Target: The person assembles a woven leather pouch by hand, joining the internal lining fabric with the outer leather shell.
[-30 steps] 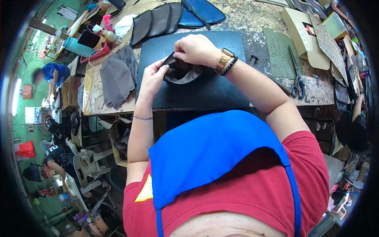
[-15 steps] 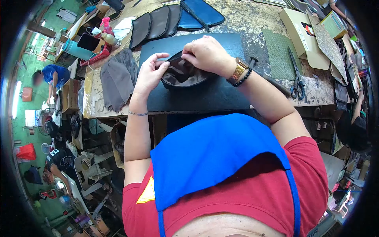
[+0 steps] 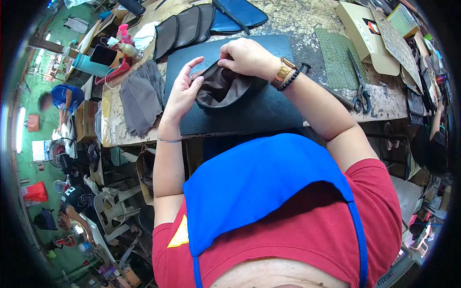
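A dark pouch (image 3: 222, 90) with a brown fabric lining and a black rim sits on a black mat (image 3: 259, 113), its mouth facing me. My left hand (image 3: 182, 93) grips the pouch's left edge, thumb against the rim and index finger raised. At the far rim, my right hand (image 3: 247, 56) pinches the edge between thumb and curled fingers; the fingertips are partly hidden. Left of the mat lies a stack of dark fabric pieces (image 3: 140, 103). Several flat brown zip cases (image 3: 188, 25) and blue ones (image 3: 240, 14) lie beyond it.
Right of the mat are a hammer (image 3: 338, 97), scissors (image 3: 359, 84) and a green textured sheet (image 3: 336, 57). An open cardboard box (image 3: 357, 31) stands farther back. A red basket (image 3: 120, 68) with bottles is at the left table edge. Other people (image 3: 67, 98) work to the left.
The view has shifted slightly. My right fingers have moved a little left along the far rim, and more of the pouch's lining shows. Both hands keep hold of the pouch.
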A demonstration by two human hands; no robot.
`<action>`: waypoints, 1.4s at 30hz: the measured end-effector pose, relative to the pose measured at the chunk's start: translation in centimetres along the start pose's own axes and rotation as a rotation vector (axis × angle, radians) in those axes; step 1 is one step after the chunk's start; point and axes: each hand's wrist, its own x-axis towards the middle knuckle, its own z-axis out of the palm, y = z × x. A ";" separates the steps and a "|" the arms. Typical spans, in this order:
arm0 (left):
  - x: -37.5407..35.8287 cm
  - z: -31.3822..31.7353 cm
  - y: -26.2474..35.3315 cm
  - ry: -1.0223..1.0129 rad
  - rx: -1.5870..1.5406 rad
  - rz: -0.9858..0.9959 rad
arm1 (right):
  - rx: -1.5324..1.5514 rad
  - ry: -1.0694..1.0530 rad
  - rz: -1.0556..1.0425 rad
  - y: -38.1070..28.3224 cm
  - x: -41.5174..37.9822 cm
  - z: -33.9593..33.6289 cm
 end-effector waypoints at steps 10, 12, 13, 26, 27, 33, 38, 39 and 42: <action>-0.2 0.3 -0.3 -0.030 -0.032 0.010 | -0.011 -0.027 0.007 -0.3 -0.2 -0.2; -0.1 0.2 -0.1 -0.026 0.019 -0.022 | -0.017 -0.011 -0.012 -0.7 -0.4 -0.3; -0.2 0.3 0.2 -0.015 0.036 -0.036 | -0.016 -0.009 -0.013 -0.9 -0.6 -0.4; 0.3 2.1 3.1 0.134 0.533 0.024 | -0.026 0.025 -0.088 -2.5 -3.3 -2.7; 0.4 2.2 2.9 0.138 0.513 0.051 | -0.020 0.039 -0.085 -2.4 -3.4 -2.7; 0.9 1.6 2.2 0.044 0.398 0.052 | -0.024 0.089 0.020 -2.4 -3.4 -2.5; 1.1 1.6 2.2 -0.019 0.281 0.023 | -0.040 0.147 0.014 -1.8 -3.0 -2.1; 1.1 1.7 2.4 -0.028 0.285 0.014 | -0.046 0.149 0.010 -1.8 -2.9 -2.0; 1.2 1.8 2.5 -0.031 0.286 0.005 | -0.054 0.138 0.020 -1.8 -2.8 -2.1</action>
